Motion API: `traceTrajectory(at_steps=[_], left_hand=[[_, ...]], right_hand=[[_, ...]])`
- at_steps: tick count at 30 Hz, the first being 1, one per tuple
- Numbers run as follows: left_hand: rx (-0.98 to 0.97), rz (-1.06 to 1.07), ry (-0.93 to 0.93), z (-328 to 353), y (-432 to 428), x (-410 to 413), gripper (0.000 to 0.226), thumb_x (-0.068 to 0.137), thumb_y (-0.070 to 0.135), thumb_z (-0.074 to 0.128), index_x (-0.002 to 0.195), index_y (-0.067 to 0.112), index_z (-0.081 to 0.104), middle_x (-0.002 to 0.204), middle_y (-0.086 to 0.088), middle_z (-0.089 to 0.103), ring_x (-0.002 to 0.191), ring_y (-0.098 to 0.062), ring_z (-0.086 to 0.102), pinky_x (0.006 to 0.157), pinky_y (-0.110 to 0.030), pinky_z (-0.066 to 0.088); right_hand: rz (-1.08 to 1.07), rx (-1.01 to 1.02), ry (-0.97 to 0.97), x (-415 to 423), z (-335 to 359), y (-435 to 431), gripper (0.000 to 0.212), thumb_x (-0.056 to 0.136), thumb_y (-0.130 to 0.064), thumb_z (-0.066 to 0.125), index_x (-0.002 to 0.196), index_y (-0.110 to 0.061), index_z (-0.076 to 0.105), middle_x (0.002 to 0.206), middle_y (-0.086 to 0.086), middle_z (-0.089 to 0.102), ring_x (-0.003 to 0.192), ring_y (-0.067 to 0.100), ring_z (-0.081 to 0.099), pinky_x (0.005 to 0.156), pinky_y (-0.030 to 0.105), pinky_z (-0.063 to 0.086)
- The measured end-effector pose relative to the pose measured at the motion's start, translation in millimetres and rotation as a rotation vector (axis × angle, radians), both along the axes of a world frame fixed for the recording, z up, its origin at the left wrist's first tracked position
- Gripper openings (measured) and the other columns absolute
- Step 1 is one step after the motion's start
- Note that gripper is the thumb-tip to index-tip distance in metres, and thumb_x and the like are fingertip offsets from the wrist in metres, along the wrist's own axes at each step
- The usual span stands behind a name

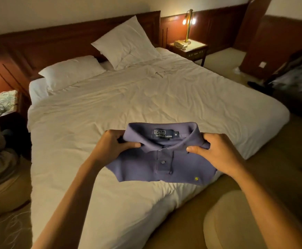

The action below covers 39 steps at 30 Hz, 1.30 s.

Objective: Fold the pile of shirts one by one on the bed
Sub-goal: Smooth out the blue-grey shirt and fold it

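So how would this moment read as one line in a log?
state: folded shirt held over bed | left hand: grips shirt by collar | right hand: grips shirt by collar

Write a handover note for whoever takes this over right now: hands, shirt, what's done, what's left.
Left hand: grips the shirt at one end of the collar.
Right hand: grips the other end of the collar.
Shirt: purple polo, folded compact, front up, held over the near edge of the bed.
Done: this shirt looks folded.
Left: lay it on the bed, then probably fold the rest. No pile or other folded shirts clearly in view.
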<state>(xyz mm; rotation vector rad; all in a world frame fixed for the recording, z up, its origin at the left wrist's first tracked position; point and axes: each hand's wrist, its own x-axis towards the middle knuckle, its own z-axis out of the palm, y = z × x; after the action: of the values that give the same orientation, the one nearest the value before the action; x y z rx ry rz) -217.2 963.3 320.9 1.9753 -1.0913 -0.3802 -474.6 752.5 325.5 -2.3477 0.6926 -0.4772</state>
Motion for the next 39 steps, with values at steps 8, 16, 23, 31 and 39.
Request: traceTrajectory(at_steps=[8, 16, 23, 31, 39], left_hand=[[0.002, -0.398, 0.045, 8, -43, -73, 0.017, 0.075, 0.032, 0.085, 0.086, 0.023, 0.078, 0.080, 0.012, 0.074, 0.072, 0.006, 0.059, 0.067, -0.022, 0.048], [-0.013, -0.927, 0.079, -4, -123, -229, 0.020, 0.078, 0.021, 0.085, 0.089, 0.006, 0.078, 0.083, -0.005, 0.076, 0.081, -0.003, 0.063, 0.071, -0.022, 0.049], [0.056, -1.387, 0.017, -17, -150, -398, 0.020, 0.079, 0.020, 0.084, 0.072, 0.034, 0.071, 0.060, 0.012, 0.063, 0.059, 0.002, 0.056, 0.057, -0.014, 0.044], [0.062, -1.905, 0.027, -22, -103, -556, 0.025, 0.075, 0.039, 0.083, 0.088, 0.018, 0.076, 0.077, 0.010, 0.073, 0.075, -0.005, 0.069, 0.065, -0.028, 0.054], [0.094, -2.343, 0.100, -3, 55, -673, 0.032, 0.078, 0.035, 0.078, 0.107, 0.021, 0.075, 0.105, 0.009, 0.075, 0.099, -0.003, 0.069, 0.084, -0.024, 0.056]], right_hand=[[-0.302, -0.072, -0.021, -124, -1, 50, 0.044, 0.071, -0.065, 0.065, 0.059, -0.028, 0.045, 0.050, -0.006, 0.051, 0.047, 0.008, 0.043, 0.047, 0.024, 0.033], [-0.759, 0.020, 0.096, -298, -15, 131, 0.050, 0.078, -0.067, 0.058, 0.085, -0.018, 0.069, 0.069, -0.005, 0.067, 0.062, 0.009, 0.063, 0.062, 0.036, 0.056], [-1.250, 0.214, 0.034, -411, -17, 250, 0.025, 0.087, -0.040, 0.071, 0.094, -0.017, 0.071, 0.081, 0.003, 0.069, 0.074, 0.017, 0.065, 0.067, 0.041, 0.053], [-1.702, 0.165, 0.065, -450, -8, 405, 0.031, 0.088, -0.043, 0.066, 0.088, -0.012, 0.069, 0.070, -0.001, 0.063, 0.067, 0.011, 0.057, 0.061, 0.020, 0.043], [-2.117, 0.084, 0.110, -441, 2, 598, 0.010, 0.089, -0.029, 0.073, 0.087, -0.020, 0.068, 0.069, -0.002, 0.065, 0.061, 0.012, 0.057, 0.054, 0.024, 0.039]])
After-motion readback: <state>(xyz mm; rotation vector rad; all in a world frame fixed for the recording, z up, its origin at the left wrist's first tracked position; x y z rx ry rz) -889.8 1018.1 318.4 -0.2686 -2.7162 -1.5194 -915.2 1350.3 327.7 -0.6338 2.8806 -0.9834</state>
